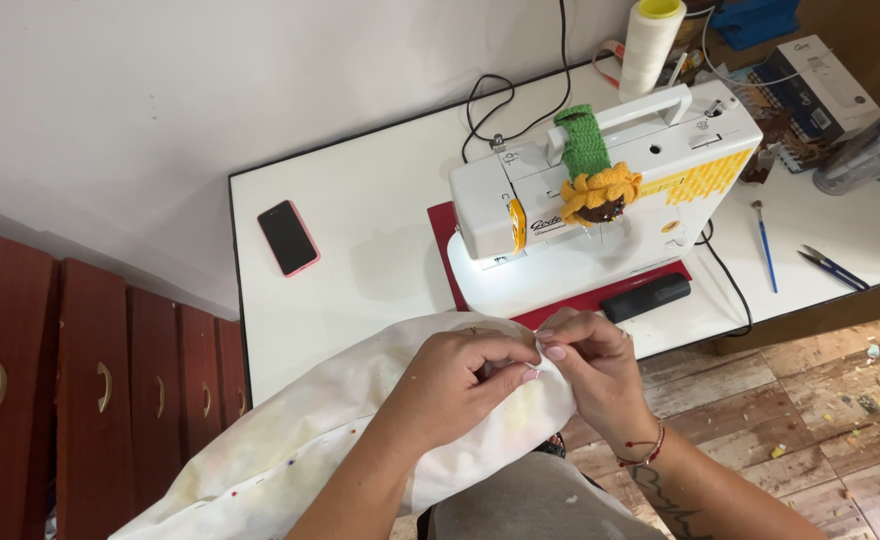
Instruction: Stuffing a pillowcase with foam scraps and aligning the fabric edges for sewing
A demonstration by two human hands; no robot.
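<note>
White tabletop [360,220] and worn wood floor [810,400] frame our working position; we look down from the head view at both hands over the lap.

1. Nearest item: the cloth [310,440], pale with faint coloured stains. It lies under and between our hands, draped across the lap and trailing away toward the lower left. Its long axis runs from that lower-left corner up to the hands.

2. Left hand [460,385]: closed in a pinch on a fold of the cloth, fingertips pointing right toward the other hand.

3. Right hand [595,365]: likewise closed in a pinch on the cloth edge, fingertips touching or almost touching those of the left hand. A red bracelet [645,447] sits on this wrist. Both hands meet at one point of the cloth, so neither is nearer to it; we cannot tell whether a pin or needle is held between the fingers.

4. Just beyond the hands: the sewing machine [600,190], white, lamp lit, standing on a red mat [445,225]. A crocheted sunflower pincushion [600,192] on a green band is wrapped over its top. A black pedal [646,296] lies just beyond the right hand.

5. Beyond the left hand: a phone [289,237], face up on the tabletop.

6. Far beyond the right hand: a brush [765,245], scissors [832,267], a thread cone [650,45] and a box [825,75].

7. Left of the left hand: red cabinet doors [90,400] with brass handles.
</note>
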